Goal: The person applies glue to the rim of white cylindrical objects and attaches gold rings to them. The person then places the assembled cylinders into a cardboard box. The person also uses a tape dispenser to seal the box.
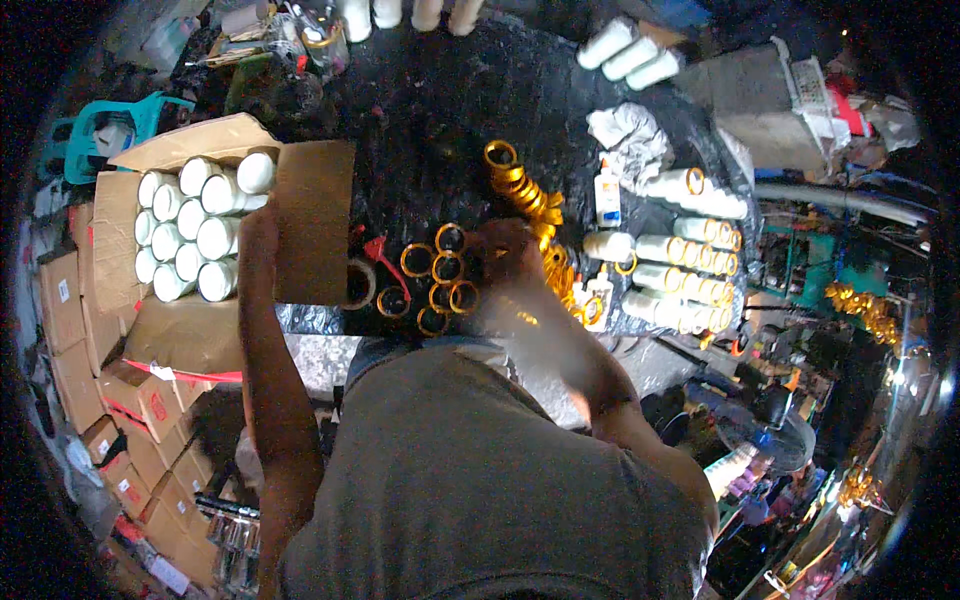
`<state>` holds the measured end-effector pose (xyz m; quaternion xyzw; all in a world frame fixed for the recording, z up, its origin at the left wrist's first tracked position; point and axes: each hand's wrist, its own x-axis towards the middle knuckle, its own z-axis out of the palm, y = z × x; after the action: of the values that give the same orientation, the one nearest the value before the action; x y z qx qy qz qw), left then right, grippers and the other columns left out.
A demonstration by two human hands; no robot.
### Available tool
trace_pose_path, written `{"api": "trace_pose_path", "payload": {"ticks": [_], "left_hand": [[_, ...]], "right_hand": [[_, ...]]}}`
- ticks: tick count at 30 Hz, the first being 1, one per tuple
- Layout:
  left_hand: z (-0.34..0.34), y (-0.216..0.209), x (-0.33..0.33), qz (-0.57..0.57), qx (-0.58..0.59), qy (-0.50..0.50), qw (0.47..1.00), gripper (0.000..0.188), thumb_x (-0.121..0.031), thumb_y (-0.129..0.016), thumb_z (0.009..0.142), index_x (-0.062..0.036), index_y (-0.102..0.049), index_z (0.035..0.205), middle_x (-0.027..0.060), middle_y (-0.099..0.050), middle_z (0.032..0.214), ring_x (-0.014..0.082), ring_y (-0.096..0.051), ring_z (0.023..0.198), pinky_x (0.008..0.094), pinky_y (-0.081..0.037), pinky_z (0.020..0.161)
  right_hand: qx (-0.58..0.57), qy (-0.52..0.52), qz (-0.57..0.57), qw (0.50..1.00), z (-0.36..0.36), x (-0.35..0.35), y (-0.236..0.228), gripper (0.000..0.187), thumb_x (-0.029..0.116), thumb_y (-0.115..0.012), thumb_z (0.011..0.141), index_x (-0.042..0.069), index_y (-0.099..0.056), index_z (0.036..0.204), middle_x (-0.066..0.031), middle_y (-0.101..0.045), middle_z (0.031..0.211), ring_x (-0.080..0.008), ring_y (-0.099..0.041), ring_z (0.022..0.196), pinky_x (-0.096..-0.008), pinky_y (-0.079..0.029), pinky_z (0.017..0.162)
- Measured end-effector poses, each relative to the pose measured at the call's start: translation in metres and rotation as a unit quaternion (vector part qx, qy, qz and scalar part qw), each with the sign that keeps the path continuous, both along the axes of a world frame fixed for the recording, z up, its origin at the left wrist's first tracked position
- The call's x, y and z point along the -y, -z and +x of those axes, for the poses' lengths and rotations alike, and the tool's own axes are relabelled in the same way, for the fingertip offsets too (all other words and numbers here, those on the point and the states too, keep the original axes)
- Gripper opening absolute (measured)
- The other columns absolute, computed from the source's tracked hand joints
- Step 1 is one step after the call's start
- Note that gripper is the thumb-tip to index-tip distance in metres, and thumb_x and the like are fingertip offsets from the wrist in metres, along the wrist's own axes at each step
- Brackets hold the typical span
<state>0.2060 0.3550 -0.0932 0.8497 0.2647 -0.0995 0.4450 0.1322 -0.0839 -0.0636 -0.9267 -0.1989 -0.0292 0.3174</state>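
Note:
My left hand (pixel 260 228) is at the right side of an open cardboard box (pixel 190 335), its fingertips against the white tubes (pixel 190 220) that stand packed in it. Its fingers are dark and partly hidden, so I cannot tell whether it grips a tube. My right hand (pixel 508 250) is curled over the black table covering, between loose gold rings (pixel 447 268) and a long stack of gold rings (pixel 528 190). Whatever its fingers hold is too dark to make out. Pale blur covers part of my right wrist.
At the right lie rows of white tubes with gold rings (pixel 685 280), a glue bottle (pixel 607 195) and crumpled white plastic (pixel 630 140). More white tubes (pixel 630 55) lie at the far right. A tape roll (pixel 360 284) and a red tool (pixel 376 250) sit near the box flap.

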Motion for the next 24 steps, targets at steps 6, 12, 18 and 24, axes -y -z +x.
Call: {"api": "trace_pose_path", "payload": {"ticks": [6, 12, 18, 24], "left_hand": [[-0.085, -0.068, 0.080, 0.302, 0.217, 0.123, 0.920, 0.053, -0.039, -0.069, 0.098, 0.0049, -0.063, 0.127, 0.0257, -0.067, 0.126, 0.0412, -0.064, 0.119, 0.0479, -0.049, 0.103], [-0.123, -0.077, 0.124, 0.231, 0.207, 0.103, 0.945, 0.044, -0.030, -0.071, 0.097, 0.0027, -0.064, 0.126, 0.0251, -0.068, 0.125, 0.0413, -0.064, 0.119, 0.0461, -0.050, 0.103], [-0.115, -0.106, 0.141, 0.311, 0.138, 0.091, 0.936, 0.041, -0.023, -0.070, 0.095, 0.0034, -0.062, 0.125, 0.0268, -0.068, 0.121, 0.0448, -0.066, 0.112, 0.0486, -0.053, 0.096], [-0.171, -0.129, 0.169, 0.293, 0.138, 0.103, 0.941, 0.046, -0.018, -0.076, 0.091, 0.0056, -0.061, 0.128, 0.0287, -0.066, 0.121, 0.0463, -0.065, 0.112, 0.0493, -0.053, 0.098]], "right_hand": [[-0.170, 0.149, 0.092, 0.970, -0.042, 0.064, 0.007, 0.023, 0.012, -0.077, 0.085, 0.003, -0.074, 0.106, -0.0166, -0.073, 0.108, -0.0369, -0.070, 0.099, -0.0425, -0.057, 0.088], [-0.128, 0.325, 0.034, 0.936, -0.039, 0.145, -0.024, 0.052, 0.021, -0.088, 0.079, 0.002, -0.067, 0.123, -0.0190, -0.070, 0.123, -0.0354, -0.067, 0.115, -0.0413, -0.052, 0.101], [-0.076, 0.282, 0.122, 0.949, 0.089, 0.166, -0.020, 0.049, 0.021, -0.087, 0.082, -0.003, -0.069, 0.122, -0.0220, -0.070, 0.123, -0.0339, -0.068, 0.114, -0.0406, -0.053, 0.098], [0.041, 0.123, 0.260, 0.957, 0.328, 0.081, 0.034, 0.079, 0.031, -0.092, 0.074, -0.002, -0.057, 0.136, -0.0193, -0.064, 0.137, -0.0312, -0.060, 0.127, -0.0415, -0.047, 0.109]]}}
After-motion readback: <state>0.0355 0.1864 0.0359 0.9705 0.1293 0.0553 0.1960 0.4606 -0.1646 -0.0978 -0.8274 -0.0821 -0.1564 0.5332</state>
